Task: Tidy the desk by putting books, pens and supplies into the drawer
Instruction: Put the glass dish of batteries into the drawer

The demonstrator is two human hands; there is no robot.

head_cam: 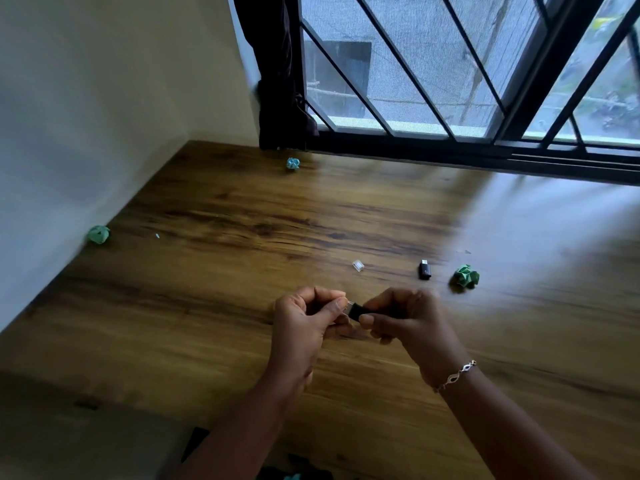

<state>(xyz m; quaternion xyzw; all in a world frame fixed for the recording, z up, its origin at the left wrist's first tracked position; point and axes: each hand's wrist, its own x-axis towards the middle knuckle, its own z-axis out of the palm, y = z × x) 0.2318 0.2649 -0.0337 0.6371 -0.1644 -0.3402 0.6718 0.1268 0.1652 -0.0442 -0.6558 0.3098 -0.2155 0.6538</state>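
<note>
A: Starting far left: crumpled green paper ball (98, 234) tight against the wall; looks tossed aside, not placed.

B: Agreed; further in and back, a bluish paper ball (293, 163) at the foot of the dark curtain (280, 81); scrap too, probably bound for a bin rather than the drawer.

A: Then the middle, low over the wooden desk (207, 306): left hand (304, 315) curled, thumb and forefinger pinching a small clear cap (343, 303), or so it seems; right hand (398, 317) wrapped round a black USB stick (358, 311), thumb pressed on top.

B: Held end to end like that to line cap up with plug, at a guess; capping before stowing, or uncapping; hard to say which.

A: Just beyond the hands, lying free on the desk: a loose clear cap (357, 265); right of it a second black stick (425, 270), metal plug bare; likely a pair, not yet joined.

B: Then a green paper wad (465, 276) just beside that; lower right, a silver bracelet (455, 374) on the right wrist.

A: Hidden or doubtful: plug of the held stick covered by fingers; pinched cap blurred, barely readable; no drawer plainly in view, only a dark shape cut off at the bottom edge; no books or pens to be seen.
</note>
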